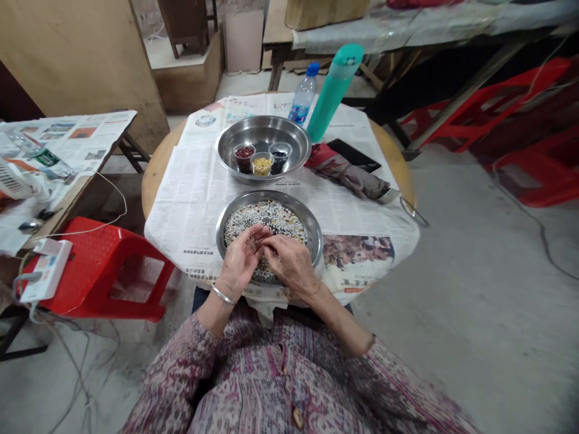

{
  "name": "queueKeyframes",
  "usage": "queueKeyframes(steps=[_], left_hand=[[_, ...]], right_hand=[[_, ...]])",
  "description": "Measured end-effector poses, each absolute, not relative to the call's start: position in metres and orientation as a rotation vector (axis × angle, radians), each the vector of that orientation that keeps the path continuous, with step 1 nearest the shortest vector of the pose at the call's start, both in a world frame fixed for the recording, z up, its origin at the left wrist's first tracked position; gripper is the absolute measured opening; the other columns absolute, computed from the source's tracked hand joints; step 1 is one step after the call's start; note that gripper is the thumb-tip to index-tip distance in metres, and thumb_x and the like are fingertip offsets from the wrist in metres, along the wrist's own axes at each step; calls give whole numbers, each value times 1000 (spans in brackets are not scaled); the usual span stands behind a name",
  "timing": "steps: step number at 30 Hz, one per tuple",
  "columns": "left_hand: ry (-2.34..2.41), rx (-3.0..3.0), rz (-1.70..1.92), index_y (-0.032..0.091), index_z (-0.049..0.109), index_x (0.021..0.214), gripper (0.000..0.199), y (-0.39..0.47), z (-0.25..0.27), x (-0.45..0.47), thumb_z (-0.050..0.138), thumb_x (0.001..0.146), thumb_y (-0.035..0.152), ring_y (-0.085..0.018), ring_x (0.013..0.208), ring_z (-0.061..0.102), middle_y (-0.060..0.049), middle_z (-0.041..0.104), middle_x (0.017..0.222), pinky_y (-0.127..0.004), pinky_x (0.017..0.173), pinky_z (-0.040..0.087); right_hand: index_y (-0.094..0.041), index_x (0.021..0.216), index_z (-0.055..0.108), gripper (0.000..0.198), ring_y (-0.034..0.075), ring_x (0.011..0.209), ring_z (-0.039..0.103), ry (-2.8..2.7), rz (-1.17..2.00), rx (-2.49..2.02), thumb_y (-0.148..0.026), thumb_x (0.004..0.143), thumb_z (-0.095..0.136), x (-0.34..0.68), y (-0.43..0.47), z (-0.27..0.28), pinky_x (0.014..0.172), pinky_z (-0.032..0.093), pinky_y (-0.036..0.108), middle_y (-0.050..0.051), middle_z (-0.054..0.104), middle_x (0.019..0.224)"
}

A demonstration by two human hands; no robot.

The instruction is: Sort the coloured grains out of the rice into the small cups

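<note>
I have the round, silver-coloured metal basin [313, 235] under both hands' fingers, neither clearly nearer, with no long axis to follow. The bare left hand [240, 258] is palm up, loosely cupped; the bare right hand's [293, 260] fingertips bunch beside its fingers, their grip hidden from me. Small white, black and yellow grains [280, 216] spread below and beyond them.
</note>
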State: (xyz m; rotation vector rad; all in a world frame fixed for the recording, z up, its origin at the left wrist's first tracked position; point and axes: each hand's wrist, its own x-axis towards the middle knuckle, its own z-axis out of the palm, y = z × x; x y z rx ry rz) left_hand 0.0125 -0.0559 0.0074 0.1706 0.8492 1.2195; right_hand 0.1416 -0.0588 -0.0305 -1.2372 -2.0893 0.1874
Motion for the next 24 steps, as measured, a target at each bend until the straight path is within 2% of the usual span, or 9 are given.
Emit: queueKeyframes(steps=[5,13,18,21,24], left_hand=[[848,166,1227,13,72,93,16,-57,4,12,57,93,19,-16,91,70,-8,75,93,-28,95,48],[859,117,1228,12,71,91,17,-59,5,12,55,95,17,-11,77,67,-5,71,82,-24,83,50],[894,103,1221,12,71,90,17,-62,6,12,55,94,17,-11,72,66,-3,69,77,-24,80,49],[877,123,1231,12,71,91,18,-63,4,12,55,95,18,-12,76,68,-5,72,80,-24,82,50],[846,163,1225,12,71,93,22,-63,3,12,51,97,18,-14,84,71,-7,75,88,-25,85,51]], right_hand=[[-19,94,68,15,23,86,69,-2133,113,-1232,-15,93,53,141,-61,-32,80,50,34,8,75,92],[-19,91,66,15,22,83,67,-2175,78,-1238,-16,94,52,139,-68,-33,78,49,33,8,75,90],[-19,88,66,16,22,82,66,-2195,93,-1229,-16,94,51,137,-74,-33,79,49,33,8,74,89],[-19,89,68,17,22,83,67,-2156,161,-1247,-16,93,51,136,-74,-34,79,49,33,9,74,90],[-19,90,69,18,22,85,69,-2001,370,-1275,-17,92,52,137,-71,-32,80,49,33,8,76,93]])
